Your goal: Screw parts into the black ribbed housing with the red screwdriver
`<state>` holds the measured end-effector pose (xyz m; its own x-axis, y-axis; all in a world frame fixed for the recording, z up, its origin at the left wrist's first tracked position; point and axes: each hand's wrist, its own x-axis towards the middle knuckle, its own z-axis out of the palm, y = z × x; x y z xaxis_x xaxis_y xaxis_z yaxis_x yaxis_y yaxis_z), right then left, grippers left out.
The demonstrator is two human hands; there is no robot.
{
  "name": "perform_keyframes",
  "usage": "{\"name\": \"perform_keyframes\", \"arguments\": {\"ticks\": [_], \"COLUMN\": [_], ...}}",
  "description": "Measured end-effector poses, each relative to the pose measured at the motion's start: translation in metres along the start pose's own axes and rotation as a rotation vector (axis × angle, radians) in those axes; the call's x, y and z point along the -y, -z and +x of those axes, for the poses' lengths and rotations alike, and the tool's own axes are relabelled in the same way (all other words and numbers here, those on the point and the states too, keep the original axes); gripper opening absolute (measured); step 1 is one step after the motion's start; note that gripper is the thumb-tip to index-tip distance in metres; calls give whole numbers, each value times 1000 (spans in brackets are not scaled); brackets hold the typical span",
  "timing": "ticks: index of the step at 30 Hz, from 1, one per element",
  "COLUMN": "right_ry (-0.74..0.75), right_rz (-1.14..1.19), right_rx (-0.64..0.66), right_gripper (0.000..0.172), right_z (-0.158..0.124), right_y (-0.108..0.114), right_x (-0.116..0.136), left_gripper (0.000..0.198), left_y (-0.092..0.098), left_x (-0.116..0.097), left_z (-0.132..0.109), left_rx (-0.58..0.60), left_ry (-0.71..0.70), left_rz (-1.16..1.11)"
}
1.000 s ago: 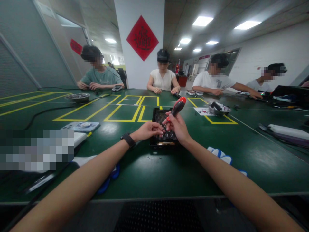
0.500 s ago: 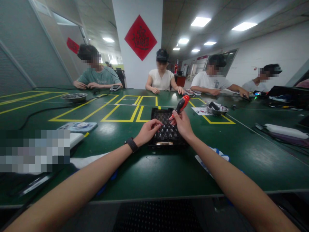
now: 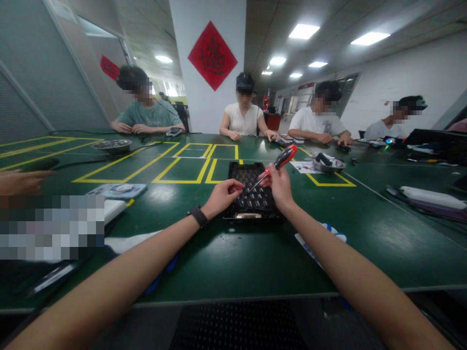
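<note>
My right hand (image 3: 279, 185) grips a screwdriver (image 3: 285, 156) with a red and black handle. Its thin metal shaft slants down and left over a black case (image 3: 248, 170) that lies open on the table in front of me. Rows of small metal pieces, perhaps bits, fill the case. At the case's left side, my left hand (image 3: 226, 197) has its thumb and fingertips pinched together close to the shaft's tip. Whatever may be between those fingertips is too small to make out. A black band circles my left wrist.
Yellow tape (image 3: 178, 182) marks the green table (image 3: 233, 272). A metal bowl (image 3: 329, 164) stands right of the case, another bowl (image 3: 114, 147) far left. White-and-blue gloves (image 3: 333, 233) lie under my right forearm. Several people sit opposite; another person's hand (image 3: 22, 182) reaches in at left.
The screwdriver has tilted further over to the right, its handle lower and its shaft now plainly showing. My left hand stays almost still. Another person's hand has come in at the left edge.
</note>
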<state>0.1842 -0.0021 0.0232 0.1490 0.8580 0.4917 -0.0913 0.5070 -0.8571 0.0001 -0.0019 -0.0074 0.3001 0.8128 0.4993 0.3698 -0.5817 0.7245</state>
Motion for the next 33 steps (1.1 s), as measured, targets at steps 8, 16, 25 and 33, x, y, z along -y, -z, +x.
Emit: {"name": "perform_keyframes", "arguments": {"ticks": [8,16,25,33], "right_ry": [-38,-52,2,117], "right_rz": [100,129,149,95], "right_rx": [-70,-69,-83,-39], "right_gripper": [34,36,31,28], "right_z": [1,0,-3,-8], "right_y": [2,1,-2,-6], "right_x": [-6,-5,1,8], "left_gripper": [20,25,29,21], "left_y": [2,1,1,1], "left_x": [-2,-4,-3,-6], "left_z": [0,1,2,1], "left_rx": [89,107,60,52], "left_ry": [22,48,50,78], "left_rz": [-82,-141,-143,-38]}}
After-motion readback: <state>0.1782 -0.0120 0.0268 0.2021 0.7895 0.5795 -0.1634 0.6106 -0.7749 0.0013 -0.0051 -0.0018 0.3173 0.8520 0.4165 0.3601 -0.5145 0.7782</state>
